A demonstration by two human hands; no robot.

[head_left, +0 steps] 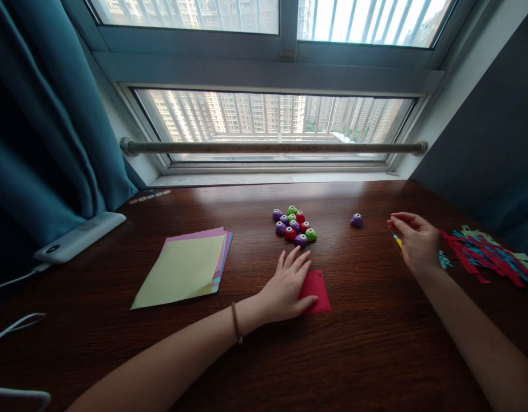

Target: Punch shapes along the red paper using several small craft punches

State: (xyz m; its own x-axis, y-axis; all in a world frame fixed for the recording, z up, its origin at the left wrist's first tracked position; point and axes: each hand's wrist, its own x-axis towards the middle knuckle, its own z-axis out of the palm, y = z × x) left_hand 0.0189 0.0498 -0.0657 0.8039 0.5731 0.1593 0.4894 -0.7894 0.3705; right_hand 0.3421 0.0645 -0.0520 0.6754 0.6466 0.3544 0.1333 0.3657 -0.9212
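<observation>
My left hand (287, 289) lies flat with its fingers spread, resting on a small square of red paper (318, 293) on the table. Just beyond its fingertips sits a cluster of small shiny purple, green and red pieces with white round tops (293, 224). My right hand (416, 240) is raised over the table's right side, thumb and fingertips pinched together; whatever they hold is too small to name. A thin yellow-and-white item (398, 241) shows beneath those fingers, partly hidden. One purple piece (356, 220) stands alone to the left of that hand.
A stack of coloured paper (180, 269) with a pale yellow sheet on top lies to the left. Red, blue and green strips (489, 254) are heaped at the far right, beside small blue bits (444, 260). A white power bank-like device (81, 236) with a cable is by the curtain (75, 143).
</observation>
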